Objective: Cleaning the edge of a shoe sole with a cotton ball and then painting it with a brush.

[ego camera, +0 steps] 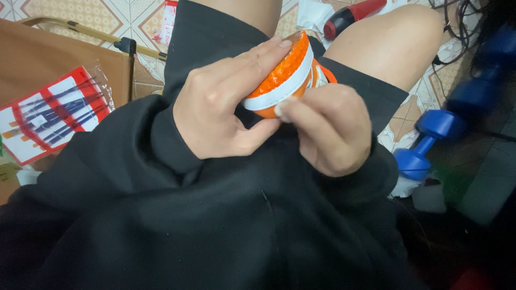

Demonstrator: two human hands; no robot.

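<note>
- Closest to the camera is a black hoodie [215, 225], filling the whole bottom of the shot, sleeves running up to both wrists.
- Left hand [223, 104] is wrapped around an orange round gadget [285, 75] with a white band, fingers over the top and thumb tucked underneath, so a proper closed grip on it.
- Right hand [330, 129] is curled up against the gadget's lower right side, thumb tip pressed on the white band. It's pinching or picking at that edge.
- The gadget sits over the lap, just in front of the bare knees.
- Off to the left on the floor: a red-and-white packet [51, 118] on something brown.
- On the right, a blue dumbbell [432, 142] on the tiles.
- Farthest back, up top, a red and black tool [355, 15].
</note>
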